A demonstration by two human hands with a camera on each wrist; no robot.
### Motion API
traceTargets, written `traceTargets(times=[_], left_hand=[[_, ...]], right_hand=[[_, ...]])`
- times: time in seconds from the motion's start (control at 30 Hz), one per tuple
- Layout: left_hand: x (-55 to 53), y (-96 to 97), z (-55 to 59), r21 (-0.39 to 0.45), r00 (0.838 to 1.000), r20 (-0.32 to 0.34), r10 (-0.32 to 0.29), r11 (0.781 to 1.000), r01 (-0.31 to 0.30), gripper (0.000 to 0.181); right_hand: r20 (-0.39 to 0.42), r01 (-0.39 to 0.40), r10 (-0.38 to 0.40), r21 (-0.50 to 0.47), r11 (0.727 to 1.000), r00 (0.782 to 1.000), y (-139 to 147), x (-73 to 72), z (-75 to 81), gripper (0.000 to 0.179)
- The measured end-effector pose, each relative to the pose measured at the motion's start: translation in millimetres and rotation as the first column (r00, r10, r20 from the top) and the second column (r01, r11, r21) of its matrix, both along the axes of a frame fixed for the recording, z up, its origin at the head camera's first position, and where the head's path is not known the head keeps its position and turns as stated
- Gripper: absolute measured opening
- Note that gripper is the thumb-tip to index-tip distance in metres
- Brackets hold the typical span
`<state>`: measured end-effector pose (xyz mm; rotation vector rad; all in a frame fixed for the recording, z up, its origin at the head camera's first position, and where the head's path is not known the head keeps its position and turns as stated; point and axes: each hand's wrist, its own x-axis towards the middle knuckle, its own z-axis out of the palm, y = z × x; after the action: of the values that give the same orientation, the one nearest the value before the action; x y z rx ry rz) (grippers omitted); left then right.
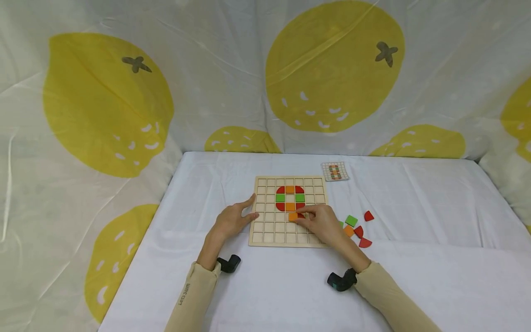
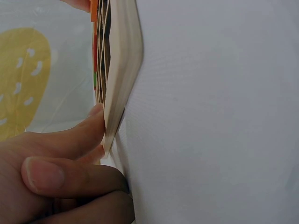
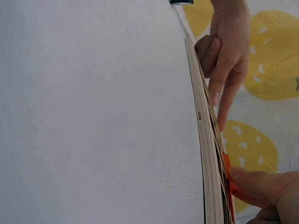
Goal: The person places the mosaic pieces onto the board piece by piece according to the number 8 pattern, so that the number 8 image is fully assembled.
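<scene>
A wooden grid board lies on the white cloth. Red quarter-round tiles, orange square tiles and green square tiles form a ring in its upper middle. Just below that ring, the thumb and index finger of my right hand pinch an orange square tile. Beside this tile a red piece shows partly under the fingers. My left hand touches the board's left edge with thumb and index finger extended; in the left wrist view its other fingers curl below.
To the right of the board lie several loose tiles, among them a green square and a red quarter-round. A small pattern card rests behind the board's right corner. The lemon-print cloth hangs behind the table.
</scene>
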<state>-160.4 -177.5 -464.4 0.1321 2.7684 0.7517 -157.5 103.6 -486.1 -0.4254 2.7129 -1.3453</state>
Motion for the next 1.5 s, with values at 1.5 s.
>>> traceTargets(times=[1.5], left_hand=[[-0.3,0.3,1.6,0.021,0.999,0.030,0.017,1.000,-0.018,0.069]], right_hand=[[-0.074,0.016,-0.012,0.051,0.999,0.997,-5.8,-1.2,-1.3,0.032]])
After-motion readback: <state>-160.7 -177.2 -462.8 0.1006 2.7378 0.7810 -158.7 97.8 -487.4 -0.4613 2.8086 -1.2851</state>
